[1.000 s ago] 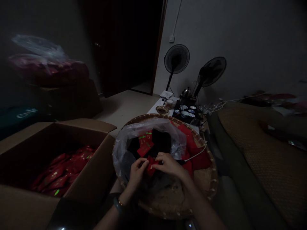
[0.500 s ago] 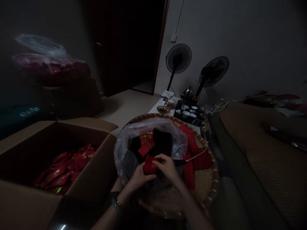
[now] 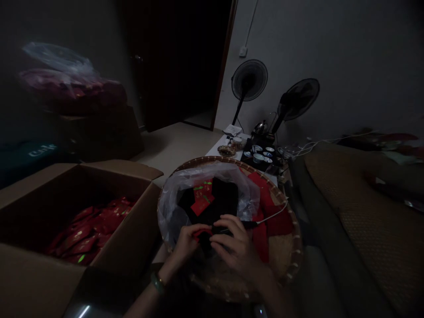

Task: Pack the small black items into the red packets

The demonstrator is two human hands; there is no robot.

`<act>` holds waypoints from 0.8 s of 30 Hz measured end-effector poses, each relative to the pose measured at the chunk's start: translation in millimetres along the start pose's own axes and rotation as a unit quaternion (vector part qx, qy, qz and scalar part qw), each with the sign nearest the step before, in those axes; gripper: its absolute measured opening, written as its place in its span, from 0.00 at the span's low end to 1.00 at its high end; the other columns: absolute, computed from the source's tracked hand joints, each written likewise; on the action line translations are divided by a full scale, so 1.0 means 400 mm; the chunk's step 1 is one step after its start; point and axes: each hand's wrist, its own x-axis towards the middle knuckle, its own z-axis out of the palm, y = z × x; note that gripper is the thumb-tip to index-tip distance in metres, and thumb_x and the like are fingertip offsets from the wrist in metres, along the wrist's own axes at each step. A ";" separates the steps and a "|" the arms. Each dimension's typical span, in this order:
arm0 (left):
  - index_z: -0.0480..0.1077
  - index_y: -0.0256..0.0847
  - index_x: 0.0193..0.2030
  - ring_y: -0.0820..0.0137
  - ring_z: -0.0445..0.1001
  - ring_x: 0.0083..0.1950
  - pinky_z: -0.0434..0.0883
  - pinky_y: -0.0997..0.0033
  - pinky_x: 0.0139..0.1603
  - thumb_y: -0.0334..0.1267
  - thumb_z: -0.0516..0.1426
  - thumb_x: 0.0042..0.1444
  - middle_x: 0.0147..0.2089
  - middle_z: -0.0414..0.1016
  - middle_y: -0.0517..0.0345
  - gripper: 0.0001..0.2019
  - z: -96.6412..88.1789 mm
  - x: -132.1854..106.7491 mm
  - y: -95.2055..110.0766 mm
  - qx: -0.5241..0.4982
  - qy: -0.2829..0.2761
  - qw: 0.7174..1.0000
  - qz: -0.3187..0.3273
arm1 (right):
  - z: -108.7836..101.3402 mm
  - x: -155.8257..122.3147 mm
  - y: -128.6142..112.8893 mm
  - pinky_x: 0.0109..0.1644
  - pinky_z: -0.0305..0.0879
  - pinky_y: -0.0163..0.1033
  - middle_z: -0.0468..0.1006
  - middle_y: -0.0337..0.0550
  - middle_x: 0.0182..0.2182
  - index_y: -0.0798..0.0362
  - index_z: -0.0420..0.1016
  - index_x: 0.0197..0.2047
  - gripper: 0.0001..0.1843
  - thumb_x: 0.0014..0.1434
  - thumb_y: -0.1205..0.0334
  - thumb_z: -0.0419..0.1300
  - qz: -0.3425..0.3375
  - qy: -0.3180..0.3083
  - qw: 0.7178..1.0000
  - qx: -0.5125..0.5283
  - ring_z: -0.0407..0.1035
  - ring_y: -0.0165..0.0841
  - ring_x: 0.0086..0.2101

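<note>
Both my hands meet over a round woven basket (image 3: 291, 260) in a dim room. My left hand (image 3: 185, 243) pinches a small red packet (image 3: 201, 232) at its edge. My right hand (image 3: 233, 245) is curled over the same packet and something dark beneath it. Just behind my hands lies a clear plastic bag (image 3: 179, 194) holding dark stuff and more red packets (image 3: 202, 198). A pile of flat red packets (image 3: 265, 198) rests on the basket's right side.
An open cardboard box (image 3: 39, 221) with several red packets inside stands at the left. A tea set (image 3: 260, 154) on a low table and two standing fans (image 3: 249, 81) are beyond the basket. A sofa (image 3: 364, 212) runs along the right.
My hands have drawn slightly toward me over the basket. The red packet, earlier held up flat between them, is now mostly covered by my right hand.
</note>
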 end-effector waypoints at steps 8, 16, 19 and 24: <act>0.75 0.38 0.40 0.67 0.75 0.40 0.70 0.70 0.44 0.24 0.52 0.43 0.39 0.78 0.55 0.17 0.006 -0.003 0.005 0.040 -0.015 0.999 -0.002 | 0.019 0.033 -0.014 0.36 0.63 0.36 0.77 0.45 0.32 0.53 0.75 0.36 0.08 0.55 0.67 0.55 0.237 -0.285 0.918 -0.140 0.71 0.34 0.33; 0.71 0.40 0.48 0.64 0.73 0.44 0.68 0.68 0.48 0.29 0.59 0.42 0.45 0.76 0.53 0.22 0.008 -0.018 -0.006 0.090 -0.048 0.995 -0.005 | 0.039 0.060 0.002 0.33 0.59 0.34 0.78 0.44 0.32 0.50 0.76 0.36 0.10 0.57 0.64 0.53 0.250 -0.308 0.906 -0.148 0.72 0.35 0.33; 0.72 0.39 0.46 0.65 0.73 0.40 0.69 0.69 0.44 0.36 0.60 0.45 0.40 0.77 0.54 0.18 0.012 -0.017 -0.015 0.065 -0.047 0.997 -0.019 | 0.040 0.053 0.016 0.33 0.59 0.35 0.76 0.43 0.31 0.49 0.77 0.32 0.09 0.57 0.61 0.55 0.216 -0.244 0.938 -0.121 0.70 0.34 0.34; 0.74 0.35 0.38 0.68 0.71 0.33 0.68 0.73 0.37 0.42 0.61 0.45 0.32 0.76 0.58 0.15 0.021 -0.001 -0.036 0.016 -0.026 0.998 -0.049 | 0.038 0.056 0.063 0.35 0.61 0.35 0.75 0.40 0.28 0.51 0.75 0.26 0.08 0.54 0.63 0.58 0.193 -0.120 0.973 0.025 0.68 0.32 0.32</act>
